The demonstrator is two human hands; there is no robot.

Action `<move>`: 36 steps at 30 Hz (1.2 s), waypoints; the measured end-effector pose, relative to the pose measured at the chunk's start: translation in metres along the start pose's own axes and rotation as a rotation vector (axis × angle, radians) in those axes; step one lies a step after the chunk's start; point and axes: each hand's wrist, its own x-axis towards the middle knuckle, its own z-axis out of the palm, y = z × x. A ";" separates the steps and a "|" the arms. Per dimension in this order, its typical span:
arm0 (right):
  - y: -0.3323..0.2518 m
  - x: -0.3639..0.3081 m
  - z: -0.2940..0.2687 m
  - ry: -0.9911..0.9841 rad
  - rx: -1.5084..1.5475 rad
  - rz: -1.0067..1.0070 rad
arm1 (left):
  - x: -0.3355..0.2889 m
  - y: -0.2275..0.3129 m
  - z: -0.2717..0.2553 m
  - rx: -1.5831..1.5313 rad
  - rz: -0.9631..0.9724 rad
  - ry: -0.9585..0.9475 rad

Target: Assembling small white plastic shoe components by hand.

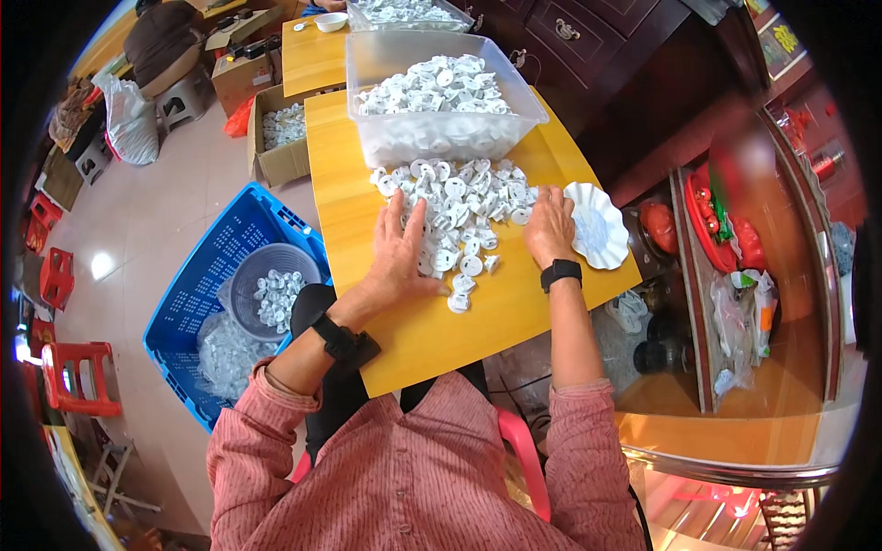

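A loose pile of small white round plastic parts (455, 216) is spread over the yellow table (441, 340) in front of me. My left hand (400, 257) lies at the pile's left edge, fingers spread and touching the parts. At the right edge, my right hand (551, 228) has its fingers bent and drawn together; what they hold, if anything, is hidden. Beside that hand sits a white scalloped dish (602, 225) with small clear or bluish pieces in it. Behind the pile stands a translucent plastic bin (441, 138), heaped with more white parts.
Left of the table, a blue crate (197, 303) holds a grey basket (241, 294) with white parts, plus clear plastic bags. A cardboard box (280, 165) stands farther back. Dark cabinets and an open shelf (698, 303) are on the right. Another person sits at the far left.
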 end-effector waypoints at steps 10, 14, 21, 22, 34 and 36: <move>-0.009 0.011 0.011 -0.089 -0.033 -0.039 | -0.002 0.001 -0.004 -0.052 0.010 -0.003; -0.030 -0.005 0.005 -0.097 0.080 -0.097 | -0.001 0.000 -0.002 -0.049 0.000 -0.004; -0.056 -0.020 -0.010 -0.234 0.194 -0.019 | -0.002 0.002 -0.003 -0.035 -0.023 -0.004; -0.056 -0.023 -0.007 -0.187 0.217 -0.061 | -0.002 0.002 -0.002 -0.034 -0.022 -0.003; -0.050 -0.025 0.002 -0.088 0.565 -0.329 | -0.001 -0.004 0.001 -0.023 -0.018 0.083; -0.042 -0.025 0.000 -0.064 0.610 -0.393 | -0.002 -0.004 0.000 -0.054 -0.005 0.093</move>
